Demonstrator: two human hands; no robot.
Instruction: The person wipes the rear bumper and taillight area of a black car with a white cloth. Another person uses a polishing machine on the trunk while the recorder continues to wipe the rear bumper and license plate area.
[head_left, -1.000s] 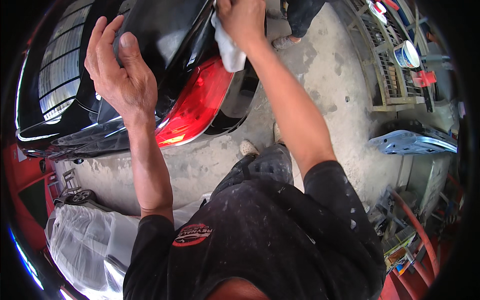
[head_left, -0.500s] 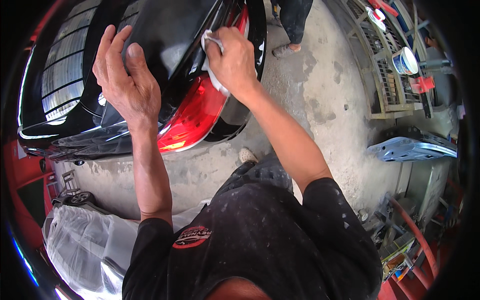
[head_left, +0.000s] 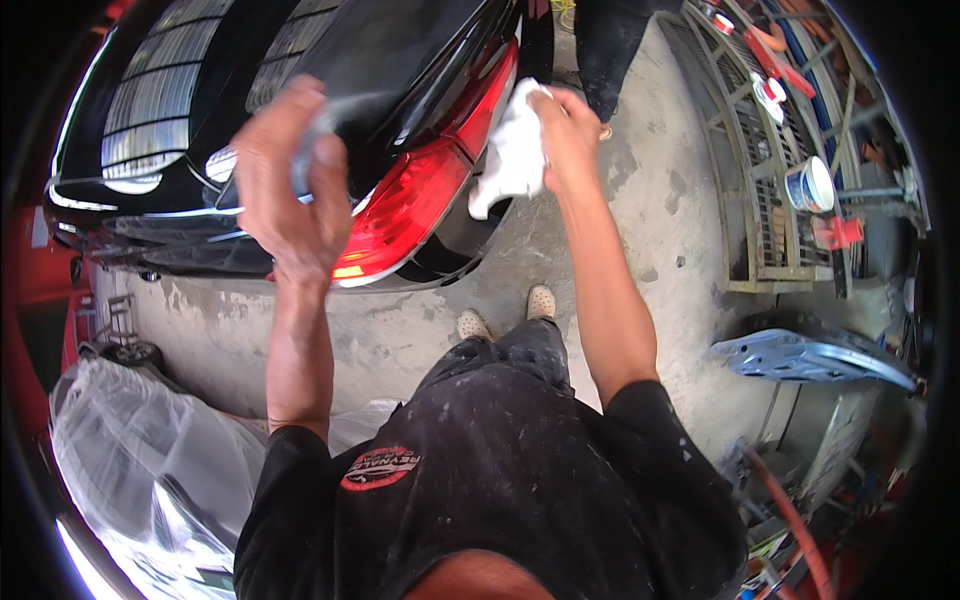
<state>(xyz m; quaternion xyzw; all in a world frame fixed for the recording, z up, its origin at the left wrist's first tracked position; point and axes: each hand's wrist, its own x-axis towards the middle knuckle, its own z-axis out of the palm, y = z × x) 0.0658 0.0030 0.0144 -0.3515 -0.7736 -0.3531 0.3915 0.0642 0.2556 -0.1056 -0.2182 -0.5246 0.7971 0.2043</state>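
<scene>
Both hands raised, right hand point(head_left: 568, 135) clutching white cloth point(head_left: 512, 150).

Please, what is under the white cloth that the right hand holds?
Under the white cloth lie the red tail light and the edge of the black car body. The right hand grips it. The spot directly beneath the cloth is covered.
</scene>
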